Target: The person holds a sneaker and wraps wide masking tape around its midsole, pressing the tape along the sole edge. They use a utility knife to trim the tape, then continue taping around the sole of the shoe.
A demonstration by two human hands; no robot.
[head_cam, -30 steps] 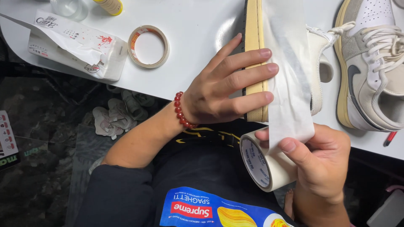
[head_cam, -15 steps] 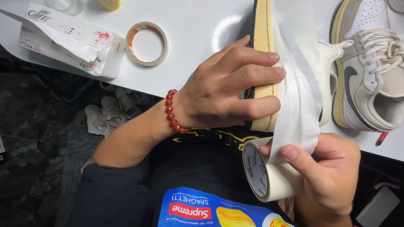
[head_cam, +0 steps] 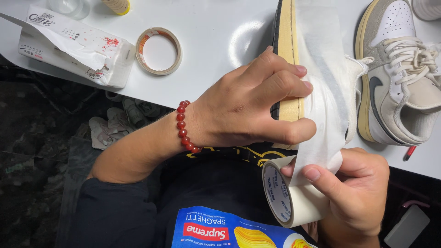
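Pressing hand: left hand [head_cam: 250, 108] lies flat, fingers spread narrow over the yellowed sole edge of the shoe on its side [head_cam: 287, 55], pinning the tape strip [head_cam: 321, 92] against it.
Holding hand: right hand [head_cam: 353, 193] at 5 o'clock, closed around the tape roll [head_cam: 287, 193], thumb on the strip.
Tape: matte, cream, papery; the strip runs from the roll up toward 1 o'clock across the shoe.
Packages: white crinkled tissue pack [head_cam: 73, 43] with red print, torn open, at 10 o'clock on the white tabletop [head_cam: 216, 36]; glossy blue packet [head_cam: 220, 229] with red label at 6 o'clock, on the lap.
Other things: thin, nearly used-up tape ring [head_cam: 158, 50] at 11 o'clock; grey suede sneaker [head_cam: 399, 78] with white laces at 2 o'clock; red bead bracelet [head_cam: 186, 126] on left wrist.
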